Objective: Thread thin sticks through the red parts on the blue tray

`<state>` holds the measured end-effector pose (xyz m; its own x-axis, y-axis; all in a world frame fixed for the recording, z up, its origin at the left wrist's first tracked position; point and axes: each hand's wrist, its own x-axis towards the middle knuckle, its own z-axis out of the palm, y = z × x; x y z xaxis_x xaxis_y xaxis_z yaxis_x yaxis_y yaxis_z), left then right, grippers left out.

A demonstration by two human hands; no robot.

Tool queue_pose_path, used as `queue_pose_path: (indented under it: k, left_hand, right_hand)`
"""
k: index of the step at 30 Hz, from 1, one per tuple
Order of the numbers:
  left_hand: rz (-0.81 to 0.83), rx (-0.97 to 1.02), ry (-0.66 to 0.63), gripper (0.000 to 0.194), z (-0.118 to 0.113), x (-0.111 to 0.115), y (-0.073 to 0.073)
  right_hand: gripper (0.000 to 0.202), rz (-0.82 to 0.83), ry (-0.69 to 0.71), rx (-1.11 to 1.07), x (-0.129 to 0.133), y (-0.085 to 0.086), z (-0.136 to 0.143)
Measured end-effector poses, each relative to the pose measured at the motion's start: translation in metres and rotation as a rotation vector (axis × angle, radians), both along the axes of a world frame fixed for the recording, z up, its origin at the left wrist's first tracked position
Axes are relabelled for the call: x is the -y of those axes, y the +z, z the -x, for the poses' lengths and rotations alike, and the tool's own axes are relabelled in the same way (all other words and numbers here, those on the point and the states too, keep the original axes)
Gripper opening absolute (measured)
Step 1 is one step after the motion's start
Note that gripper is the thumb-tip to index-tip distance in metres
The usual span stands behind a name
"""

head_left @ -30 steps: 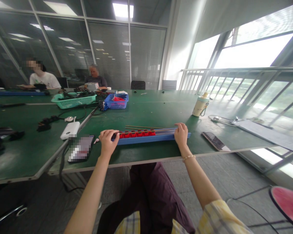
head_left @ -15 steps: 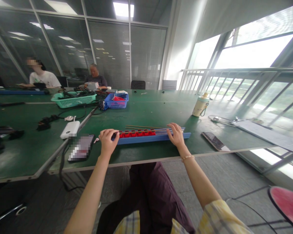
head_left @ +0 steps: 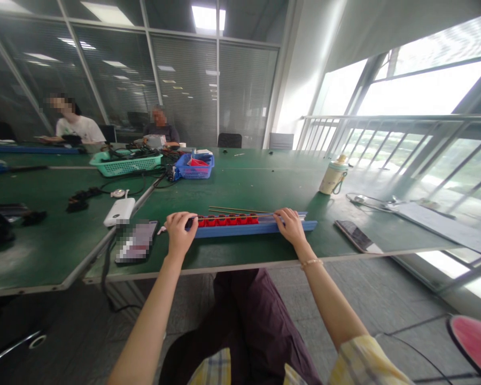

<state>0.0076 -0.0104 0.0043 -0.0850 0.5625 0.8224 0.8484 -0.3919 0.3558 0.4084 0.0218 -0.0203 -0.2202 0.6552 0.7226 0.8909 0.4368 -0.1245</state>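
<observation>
A long blue channel [head_left: 240, 230] lies lengthwise before me on the green table. Several red block-like pieces [head_left: 228, 220] sit in a row in its left and middle part. Above them a thin tan rod [head_left: 220, 217] runs lengthwise between my hands. My left hand [head_left: 179, 227] is closed at the left end, thumb and fingers pinching around the rod's end beside a dark part. At the right, my right hand [head_left: 291, 225] rests on the channel with bent fingers closed at the rod's other end. Its fingertips are partly hidden. Loose thin sticks [head_left: 232, 209] lie just behind the channel.
Left of my hands are a phone [head_left: 138, 241] and a white power bank [head_left: 119, 212]. Another phone [head_left: 356, 236] and a bottle [head_left: 333, 176] stand to the right. Farther back are a green basket [head_left: 128, 167] and a blue basket [head_left: 194, 170]. Two people sit beyond.
My right hand's raised fingers have come down and closer together over the channel. My left hand keeps its pinch at the left end. The whole view has shifted slightly.
</observation>
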Motion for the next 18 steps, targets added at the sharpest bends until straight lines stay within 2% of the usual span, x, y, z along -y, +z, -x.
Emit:
queue_pose_path:
  k: [6, 18]
  left_hand:
    - [0.007, 0.007, -0.003, 0.021, 0.001, 0.000, -0.001]
    - [0.022, 0.024, 0.000, 0.022, 0.002, 0.002, -0.001]
  right_hand:
    - [0.029, 0.001, -0.011, 0.027, -0.004, -0.005, 0.000]
    - [0.028, -0.128, -0.155, -0.227, -0.015, -0.014, -0.015]
